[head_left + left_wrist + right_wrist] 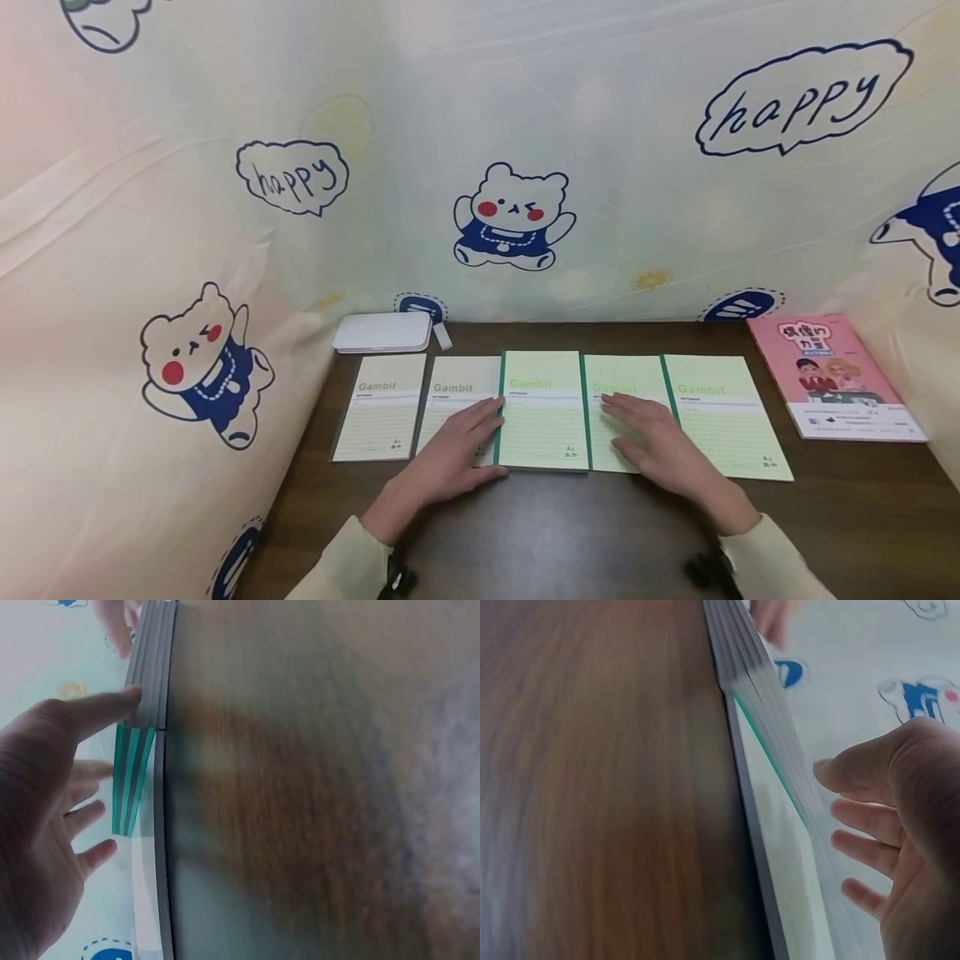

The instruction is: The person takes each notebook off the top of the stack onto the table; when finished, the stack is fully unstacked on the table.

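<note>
In the head view, a row of notebooks lies on the worktop (540,533): the middle notebook (543,421), two left notebooks (381,408) beside it and two right notebooks (727,417). The left hand (456,448) is over the inner left one, fingertips near the middle notebook; the right hand (658,443) is over the inner right one. Well right of the middle notebook lies a pink book (832,375); behind and left of the middle notebook sits a white case (382,333).

In the left wrist view, the thumb is at a pile with green spines (120,780), fingers outstretched, the grip empty.

In the right wrist view, fingers and thumb stand apart, that grip empty too, beside blurred page edges (739,649).
</note>
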Action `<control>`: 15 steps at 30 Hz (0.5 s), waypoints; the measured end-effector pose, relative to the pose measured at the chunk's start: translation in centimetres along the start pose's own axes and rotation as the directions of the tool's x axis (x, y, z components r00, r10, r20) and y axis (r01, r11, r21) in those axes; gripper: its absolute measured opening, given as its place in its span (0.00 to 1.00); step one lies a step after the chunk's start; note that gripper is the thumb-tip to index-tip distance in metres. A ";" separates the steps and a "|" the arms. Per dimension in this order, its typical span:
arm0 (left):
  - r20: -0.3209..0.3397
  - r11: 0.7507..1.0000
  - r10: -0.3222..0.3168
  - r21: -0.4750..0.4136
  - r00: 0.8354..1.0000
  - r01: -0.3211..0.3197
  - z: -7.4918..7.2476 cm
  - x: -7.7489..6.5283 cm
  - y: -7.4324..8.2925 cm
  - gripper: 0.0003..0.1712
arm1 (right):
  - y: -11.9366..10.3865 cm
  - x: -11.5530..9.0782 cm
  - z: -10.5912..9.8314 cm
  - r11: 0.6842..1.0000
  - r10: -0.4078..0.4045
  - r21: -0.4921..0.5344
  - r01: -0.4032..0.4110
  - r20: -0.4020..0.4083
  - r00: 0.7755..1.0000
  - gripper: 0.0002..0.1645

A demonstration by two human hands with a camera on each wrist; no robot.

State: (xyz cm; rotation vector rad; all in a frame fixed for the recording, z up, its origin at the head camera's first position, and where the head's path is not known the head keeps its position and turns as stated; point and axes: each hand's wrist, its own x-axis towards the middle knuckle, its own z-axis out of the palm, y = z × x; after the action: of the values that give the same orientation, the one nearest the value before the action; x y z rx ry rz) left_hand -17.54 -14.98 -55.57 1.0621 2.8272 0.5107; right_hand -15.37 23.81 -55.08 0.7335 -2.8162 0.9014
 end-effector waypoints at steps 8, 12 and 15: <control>0.019 1.000 0.022 0.012 1.000 -0.023 0.4 -0.1 0.0 0.51 | -1.1 1.5 1.9 0.999 -0.030 0.031 0.028 0.070 0.997 0.41; 0.046 1.000 -0.002 -0.007 0.999 0.002 0.1 -0.8 0.2 0.50 | -1.0 1.7 2.2 0.999 -0.032 0.039 0.029 0.093 0.995 0.39; 0.048 0.999 -0.017 -0.047 0.999 0.019 -0.1 -1.8 0.4 0.49 | -1.0 1.7 2.4 0.999 -0.035 0.042 0.031 0.117 0.993 0.35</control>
State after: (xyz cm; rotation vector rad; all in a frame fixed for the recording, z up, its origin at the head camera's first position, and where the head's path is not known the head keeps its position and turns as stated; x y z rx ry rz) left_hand -15.93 -15.90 -55.40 1.0257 2.7665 0.5406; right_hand -16.26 21.00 -56.18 0.8632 -2.8851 0.9412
